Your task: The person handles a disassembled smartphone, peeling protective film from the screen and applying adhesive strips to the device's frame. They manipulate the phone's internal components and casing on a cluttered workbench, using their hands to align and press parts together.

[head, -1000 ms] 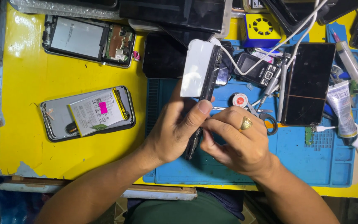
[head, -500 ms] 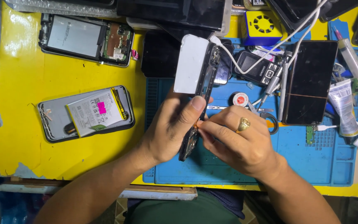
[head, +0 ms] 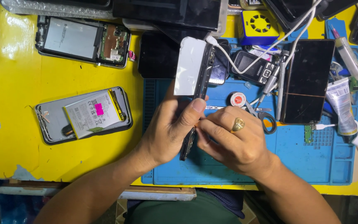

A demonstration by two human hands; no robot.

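My left hand (head: 168,130) grips an opened smartphone (head: 193,72) held on edge above the blue work mat (head: 303,161), its white battery side turned left and its thumb pressed on the phone's side. My right hand (head: 233,143), with a gold ring, is closed against the phone's lower edge beside that thumb; its fingertips pinch something small that I cannot make out. The phone's lower end pokes out dark below the two hands.
An open phone shell with a loose battery (head: 85,114) lies left on the yellow table (head: 17,83); another opened phone (head: 83,39) sits at the back. Scissors (head: 264,118), a dark phone (head: 309,81), a glue tube (head: 340,105), white cables (head: 278,37) and a keypad phone (head: 255,66) crowd the mat's right.
The phone has tilted slightly more upright and both hands have shifted a little with it. The right fingers stay at its lower edge.
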